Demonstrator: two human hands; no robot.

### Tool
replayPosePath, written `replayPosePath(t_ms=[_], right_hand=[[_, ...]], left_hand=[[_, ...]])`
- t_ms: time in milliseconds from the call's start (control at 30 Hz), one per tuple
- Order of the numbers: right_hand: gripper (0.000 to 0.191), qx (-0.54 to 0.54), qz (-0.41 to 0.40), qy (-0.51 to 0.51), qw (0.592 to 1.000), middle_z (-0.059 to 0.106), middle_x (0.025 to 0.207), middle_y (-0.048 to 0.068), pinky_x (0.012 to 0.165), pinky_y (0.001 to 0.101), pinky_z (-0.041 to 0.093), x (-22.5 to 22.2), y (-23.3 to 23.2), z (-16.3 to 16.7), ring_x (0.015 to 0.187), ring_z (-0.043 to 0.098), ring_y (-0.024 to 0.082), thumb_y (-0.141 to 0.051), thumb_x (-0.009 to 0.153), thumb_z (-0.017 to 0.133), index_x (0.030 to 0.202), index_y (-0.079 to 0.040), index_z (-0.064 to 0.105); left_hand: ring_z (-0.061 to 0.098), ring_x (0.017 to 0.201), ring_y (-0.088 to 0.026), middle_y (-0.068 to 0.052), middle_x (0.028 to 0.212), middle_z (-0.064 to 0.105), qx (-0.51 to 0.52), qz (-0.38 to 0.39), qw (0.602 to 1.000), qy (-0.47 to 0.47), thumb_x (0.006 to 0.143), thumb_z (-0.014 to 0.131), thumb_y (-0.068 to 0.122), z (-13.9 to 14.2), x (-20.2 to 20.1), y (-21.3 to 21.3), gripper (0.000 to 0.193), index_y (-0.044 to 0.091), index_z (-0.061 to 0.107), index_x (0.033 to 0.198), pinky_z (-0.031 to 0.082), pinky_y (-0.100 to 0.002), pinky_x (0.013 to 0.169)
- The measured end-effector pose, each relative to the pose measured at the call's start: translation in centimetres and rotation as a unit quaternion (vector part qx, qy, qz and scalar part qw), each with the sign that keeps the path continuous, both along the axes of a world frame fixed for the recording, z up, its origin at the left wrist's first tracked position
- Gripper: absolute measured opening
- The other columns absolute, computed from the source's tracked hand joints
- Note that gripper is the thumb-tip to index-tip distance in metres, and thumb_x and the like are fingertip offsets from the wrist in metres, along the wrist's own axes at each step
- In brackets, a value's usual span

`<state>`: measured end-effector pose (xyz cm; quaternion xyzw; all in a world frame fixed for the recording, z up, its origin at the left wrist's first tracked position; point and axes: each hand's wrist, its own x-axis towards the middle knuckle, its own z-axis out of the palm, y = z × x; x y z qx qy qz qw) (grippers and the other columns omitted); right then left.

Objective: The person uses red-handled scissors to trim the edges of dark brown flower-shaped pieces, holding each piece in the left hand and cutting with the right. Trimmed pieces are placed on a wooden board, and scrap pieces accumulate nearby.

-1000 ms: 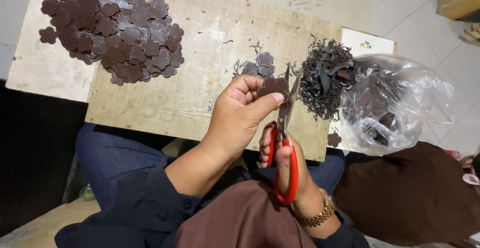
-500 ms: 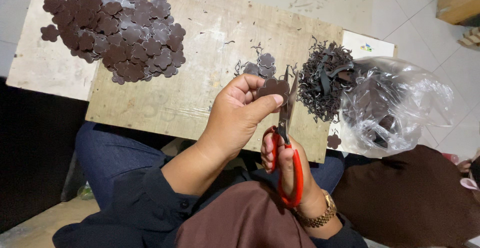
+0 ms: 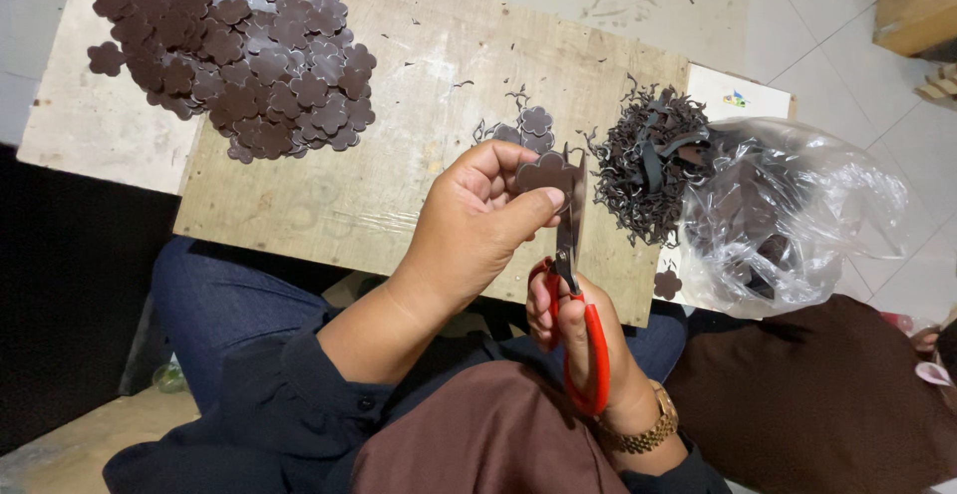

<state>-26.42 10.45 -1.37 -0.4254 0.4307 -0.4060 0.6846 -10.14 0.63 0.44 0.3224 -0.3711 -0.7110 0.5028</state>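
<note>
my left hand [image 3: 477, 225] pinches a brown flower cutout [image 3: 546, 170] above the board [image 3: 419, 115]; my right hand [image 3: 583, 339] grips red scissors [image 3: 576, 285], blades at the cutout's edge

Dark navy long sleeves are worn on 2 arms; a gold-toned wristwatch [image 3: 643, 432] is worn just behind the right hand [image 3: 583, 344]; blue jeans [image 3: 214, 305] are worn.

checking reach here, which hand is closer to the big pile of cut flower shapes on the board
Left. The left hand holds a dark flower piece right of the big pile. The right hand, gripping the red scissors, sits lower and farther away.
</note>
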Motion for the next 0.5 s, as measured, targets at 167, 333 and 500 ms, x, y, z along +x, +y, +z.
replayPosePath(t_ms=[167,333,500], right_hand=[[0.073,0.006,0.016,0.002,1.0,0.043,0.086,-0.002,0.063,0.0218,0.034,-0.37,0.0,0.15,0.074,0.038,0.008,-0.077,0.09,0.056,0.104,-0.005,0.051],[0.074,-0.035,0.027,0.029,0.999,0.046,0.09,-0.001,0.068,0.0241,0.04,-0.14,-0.35,0.25,0.078,0.044,0.009,-0.078,0.092,0.053,0.105,-0.005,0.051],[0.074,-0.02,0.025,0.021,0.999,0.046,0.089,-0.001,0.068,0.0242,0.04,-0.07,-0.46,0.22,0.078,0.044,0.009,-0.077,0.09,0.055,0.107,-0.005,0.051]], left_hand=[[0.069,0.09,-0.009,-0.008,0.104,0.072,-0.015,0.003,1.0,0.026,0.093,0.071,0.001,0.11,0.01,-0.19,0.03,-0.003,0.058,0.12,0.059,-0.025,0.08],[0.067,0.087,-0.007,-0.008,0.102,0.072,-0.016,-0.012,1.0,-0.021,0.091,0.072,-0.001,0.53,0.7,-0.17,0.031,-0.004,0.058,0.118,0.057,-0.023,0.076],[0.066,0.087,-0.006,-0.007,0.1,0.071,-0.02,-0.012,0.999,-0.036,0.091,0.072,-0.001,0.7,0.77,-0.25,0.03,-0.004,0.058,0.117,0.056,-0.021,0.076]])
